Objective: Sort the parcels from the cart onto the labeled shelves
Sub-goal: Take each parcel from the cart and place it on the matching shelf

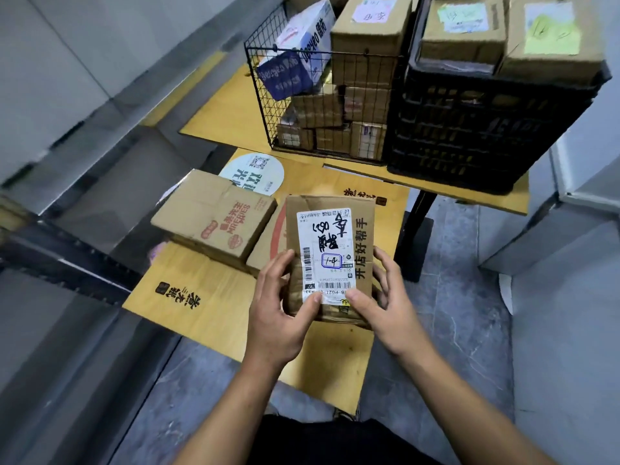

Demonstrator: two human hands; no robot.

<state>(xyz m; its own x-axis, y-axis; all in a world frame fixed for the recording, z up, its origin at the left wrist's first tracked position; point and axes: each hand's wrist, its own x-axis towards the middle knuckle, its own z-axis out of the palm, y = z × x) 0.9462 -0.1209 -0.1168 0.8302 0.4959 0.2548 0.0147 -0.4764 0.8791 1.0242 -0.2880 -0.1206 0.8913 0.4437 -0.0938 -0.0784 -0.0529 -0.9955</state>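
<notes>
In front of the wire basket (260, 95), on the person's side of it and lower, the parcel (362, 250) is in the air, held by both hands above the cardboard sheets (191, 290) that lie on the floor. The left hand (278, 317) grasps its near left edge, with the thumb on top and the fingers (275, 266) curled around the side. The right hand (385, 307) does the same on the near right edge. The half of the parcel toward the basket has no support. Its white label (323, 243) faces up and carries a handwritten mark in a blue frame, probably the shelf code, but it seems turned away from the reader.

The basket stands on the bench (218, 109) and is full of parcels. A black crate (469, 129), also loaded, touches its right side. Left of the basket and lower, a second box (214, 216) rests on the floor sheets. Further left is a metal shelf (67, 256), too blurred to show any label.

The step is likely the reading of the code. Several things could go wrong from here. The carton looks crushed and soft, so a grip on one end only may let it bend and slide out. A code read upside down could send it to the wrong shelf. The loose sheets and the box on the floor may catch a foot when the person turns left.
</notes>
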